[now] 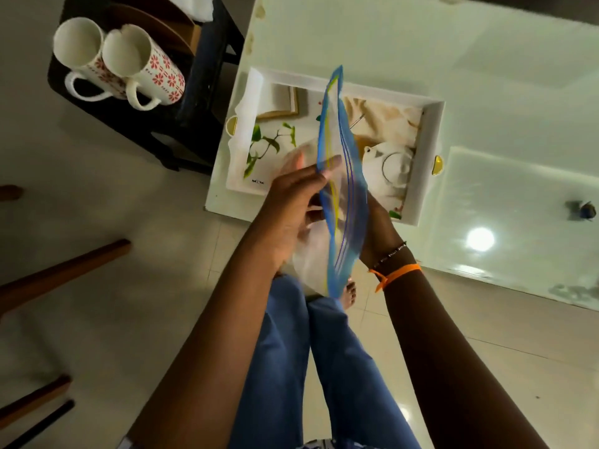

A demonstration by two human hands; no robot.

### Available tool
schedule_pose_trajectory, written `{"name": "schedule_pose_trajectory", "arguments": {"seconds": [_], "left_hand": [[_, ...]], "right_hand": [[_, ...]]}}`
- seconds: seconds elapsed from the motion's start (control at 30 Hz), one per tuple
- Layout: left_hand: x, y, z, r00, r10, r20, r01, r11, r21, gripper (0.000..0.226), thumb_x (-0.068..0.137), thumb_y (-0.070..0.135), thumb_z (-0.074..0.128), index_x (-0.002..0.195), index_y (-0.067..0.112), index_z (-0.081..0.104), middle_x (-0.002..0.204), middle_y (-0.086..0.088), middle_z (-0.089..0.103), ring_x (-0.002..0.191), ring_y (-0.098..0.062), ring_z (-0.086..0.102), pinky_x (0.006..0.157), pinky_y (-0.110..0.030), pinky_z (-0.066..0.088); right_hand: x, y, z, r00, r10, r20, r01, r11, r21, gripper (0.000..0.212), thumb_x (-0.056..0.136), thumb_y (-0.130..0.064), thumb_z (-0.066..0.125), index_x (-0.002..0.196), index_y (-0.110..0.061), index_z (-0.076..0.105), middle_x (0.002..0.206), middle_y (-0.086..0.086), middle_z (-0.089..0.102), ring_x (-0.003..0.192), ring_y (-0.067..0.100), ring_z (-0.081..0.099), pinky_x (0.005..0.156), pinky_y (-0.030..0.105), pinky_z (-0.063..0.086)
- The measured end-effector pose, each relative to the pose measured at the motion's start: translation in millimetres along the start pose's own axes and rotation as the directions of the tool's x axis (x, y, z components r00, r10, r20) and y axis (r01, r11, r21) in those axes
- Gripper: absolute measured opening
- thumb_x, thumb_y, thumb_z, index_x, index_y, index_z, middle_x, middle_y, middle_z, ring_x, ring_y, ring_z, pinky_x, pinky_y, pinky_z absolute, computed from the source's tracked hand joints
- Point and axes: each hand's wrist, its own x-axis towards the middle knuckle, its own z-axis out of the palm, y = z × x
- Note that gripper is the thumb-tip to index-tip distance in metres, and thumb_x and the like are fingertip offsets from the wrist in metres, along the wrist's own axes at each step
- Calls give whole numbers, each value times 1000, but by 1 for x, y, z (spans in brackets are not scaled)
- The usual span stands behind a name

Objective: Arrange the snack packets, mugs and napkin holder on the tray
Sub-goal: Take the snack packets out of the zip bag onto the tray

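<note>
Both hands, left [291, 212] and right [377, 228], close their fingers on a clear blue-edged zip-top plastic packet [340, 189], held edge-up between them above the white printed tray [431, 124] at the tabletop's [486, 76] near-left corner.

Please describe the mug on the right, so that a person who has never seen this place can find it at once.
Look left of the white tray on the glossy table, at the black stand. Two white mugs with red flower print stand there, touching. The mug on the right is nearer the tray and shows far more of its red pattern than its neighbour.

Right hand [377, 228] mostly hidden behind the zip bag [340, 189].
</note>
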Motion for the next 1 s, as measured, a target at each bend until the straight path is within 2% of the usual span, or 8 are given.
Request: {"name": "schedule_pose_trajectory", "arguments": {"seconds": [0.1,0.23,0.4,0.5,0.7,0.77,0.87,1.0], "left_hand": [[-3,-5,9,996,88,-27,-82,978,194,23,91,5,48,91,17,67,60,6,60,53,1,59,52,-14,50],[-13,-6,16,972,225,-59,-194,925,328,20,88,5,52,85,18,67,47,12,57,49,0,55,54,-18,52],[-28,5,6,917,338,-211,-239,890,387,28,87,10,54,71,30,64,46,14,54,47,1,49,51,-14,41],[-40,14,-7,860,416,-296,-272,864,424,22,87,11,56,87,30,67,65,17,63,62,1,59,58,-14,49],[-47,16,-27,808,448,-383,-247,847,470,29,86,10,55,114,14,65,72,11,64,62,-6,61,58,-19,53],[-47,15,-27,797,463,-387,-256,840,478,30,86,10,56,115,13,64,71,13,63,57,-1,60,56,-14,52],[-50,12,-25,802,465,-374,-274,844,461,32,85,10,57,117,14,63,76,15,64,60,-2,62,60,-18,56],[-52,7,-24,798,478,-367,-296,841,453,32,85,8,57,116,12,63,80,5,69,62,3,59,59,-10,49]], "right_hand": [[-12,-10,1,991,-130,41,130,991,15,35,96,-38,31,100,-21,61,83,-9,70,77,6,66,79,28,55],[-26,-23,2,924,-340,-176,249,882,-400,17,90,-20,55,101,-15,66,92,-2,67,84,13,63,87,40,51],[-36,-39,-8,783,-555,-280,214,664,-717,22,83,-3,56,96,-12,71,84,7,67,59,13,57,69,23,50],[-47,-48,-9,698,-667,-262,173,511,-842,22,82,-3,55,95,-11,71,88,10,70,62,17,57,60,3,38],[-73,-59,33,562,-821,-101,257,289,-922,22,74,2,55,90,-9,65,84,4,56,67,15,51,59,14,35],[-67,-55,51,637,-771,12,299,233,-925,18,77,-2,54,86,-11,68,84,5,65,72,18,58,69,24,48],[-40,-43,67,883,-465,68,190,221,-957,18,83,-10,53,94,-9,67,102,16,68,96,33,61,87,42,50],[8,-28,82,960,-274,48,99,176,-979,27,89,-14,47,105,3,61,116,25,60,111,41,53,90,41,44]]}}
